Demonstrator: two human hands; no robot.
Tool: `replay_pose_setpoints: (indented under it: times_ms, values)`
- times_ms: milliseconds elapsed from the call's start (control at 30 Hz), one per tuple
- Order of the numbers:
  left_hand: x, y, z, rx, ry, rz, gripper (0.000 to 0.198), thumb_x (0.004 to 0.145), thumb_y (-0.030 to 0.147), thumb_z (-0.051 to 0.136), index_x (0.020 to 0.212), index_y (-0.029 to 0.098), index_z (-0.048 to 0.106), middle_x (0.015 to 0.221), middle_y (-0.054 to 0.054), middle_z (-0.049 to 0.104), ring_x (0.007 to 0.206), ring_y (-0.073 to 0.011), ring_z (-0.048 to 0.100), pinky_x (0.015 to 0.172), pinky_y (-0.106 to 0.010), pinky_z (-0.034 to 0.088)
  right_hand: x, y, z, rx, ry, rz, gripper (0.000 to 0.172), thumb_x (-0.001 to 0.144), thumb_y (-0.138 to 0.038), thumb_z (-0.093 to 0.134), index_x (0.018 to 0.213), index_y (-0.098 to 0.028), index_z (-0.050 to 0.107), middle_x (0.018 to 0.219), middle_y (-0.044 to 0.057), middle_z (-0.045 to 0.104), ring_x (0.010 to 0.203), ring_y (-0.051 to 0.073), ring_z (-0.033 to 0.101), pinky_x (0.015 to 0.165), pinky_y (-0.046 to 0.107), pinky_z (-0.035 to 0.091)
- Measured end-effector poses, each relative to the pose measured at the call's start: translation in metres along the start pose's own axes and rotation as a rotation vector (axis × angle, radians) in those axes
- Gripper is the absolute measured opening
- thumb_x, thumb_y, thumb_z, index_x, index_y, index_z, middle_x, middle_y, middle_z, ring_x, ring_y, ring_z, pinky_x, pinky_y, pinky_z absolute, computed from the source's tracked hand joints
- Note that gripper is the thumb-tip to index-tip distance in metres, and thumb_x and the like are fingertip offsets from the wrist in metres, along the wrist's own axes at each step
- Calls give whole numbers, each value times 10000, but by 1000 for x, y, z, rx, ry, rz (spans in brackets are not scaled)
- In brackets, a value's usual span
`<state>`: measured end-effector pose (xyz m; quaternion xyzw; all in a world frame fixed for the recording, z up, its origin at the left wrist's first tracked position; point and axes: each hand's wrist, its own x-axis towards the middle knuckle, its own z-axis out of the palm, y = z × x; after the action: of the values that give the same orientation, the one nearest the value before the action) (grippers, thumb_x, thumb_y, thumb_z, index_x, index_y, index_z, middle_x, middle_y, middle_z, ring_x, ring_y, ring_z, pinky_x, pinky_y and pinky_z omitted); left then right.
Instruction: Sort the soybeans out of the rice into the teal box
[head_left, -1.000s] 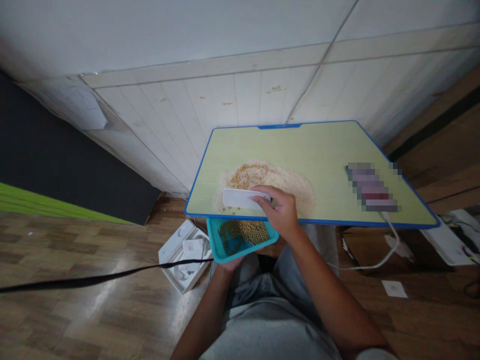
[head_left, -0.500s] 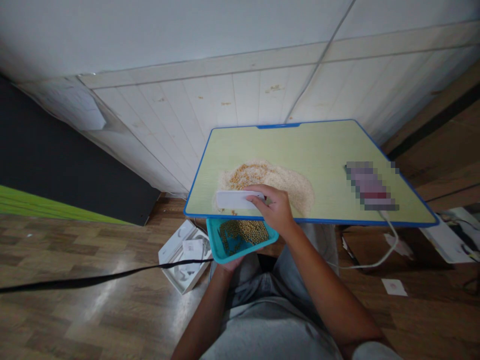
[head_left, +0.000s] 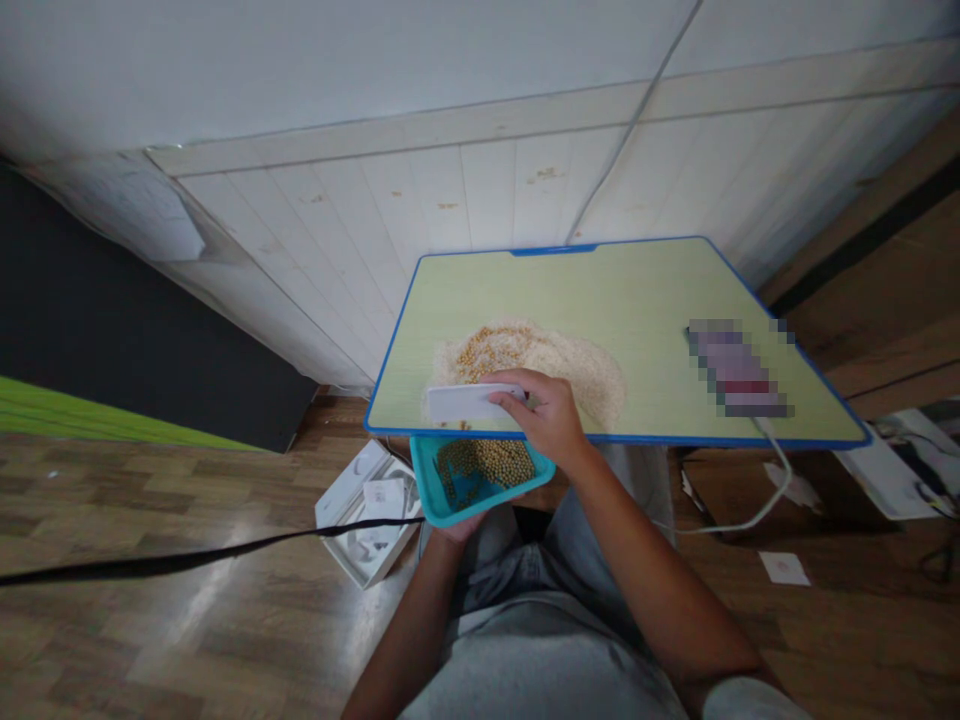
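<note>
Between the thumb and fingers of my right hand point(head_left: 551, 415) is a flat white rectangular plate point(head_left: 457, 402), held on edge over the table's near side. Just behind it, yellow soybeans point(head_left: 487, 350) lie mixed into a spread pile of pale rice-like grains point(head_left: 577, 365). A few beans sit by the front edge below the plate. My left hand point(head_left: 461, 528) supports a teal plastic tray point(head_left: 450, 515) from underneath, tilted slightly below the table edge. Inside the tray is a heap of soybeans point(head_left: 502, 462). Most of my left fingers are hidden under the tray.
The small table point(head_left: 645, 290) has a pale green top and blue rim, against a white panelled wall. A blurred-out phone-like object point(head_left: 731, 365) lies on its right, with a white cable point(head_left: 776, 490) hanging off. An open white box point(head_left: 360, 560) and a black strap point(head_left: 225, 550) are at left.
The white plate and my right hand have hardly moved, apart from a slight shift left with the whole view. My left hand keeps the tray at the same place.
</note>
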<state>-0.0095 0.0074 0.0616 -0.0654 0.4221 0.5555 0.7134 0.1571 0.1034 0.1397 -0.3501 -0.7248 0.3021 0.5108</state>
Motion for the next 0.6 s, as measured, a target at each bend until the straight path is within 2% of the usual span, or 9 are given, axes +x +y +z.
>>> replay_pose_setpoints:
  times_ms: [233,367,600]
  values:
    - [-3,1,2,-11,-11,-2,509,1040,595,489,1389,347,764,1572,-49,710,1611,-426,467,1281,-781,352,-2,-2,1,11,0,7,161,993,-291,744,1095,-343,857,1105,-12,883,1024,207,838,934,381,687]
    - [-3,2,1,-21,-6,-12,514,1062,579,456,1376,318,769,1594,-49,691,1616,-409,466,1287,-744,373,-4,-3,0,37,7,-24,161,1004,-290,736,1102,-338,856,1103,-10,884,1015,203,839,932,379,681]
    - [-1,2,-2,32,-34,-5,479,1013,578,557,1351,330,790,1597,-47,686,1627,-435,439,1281,-774,355,-10,-8,-4,16,-14,-18,156,1011,-325,733,1100,-333,861,1091,4,885,990,203,839,924,359,676]
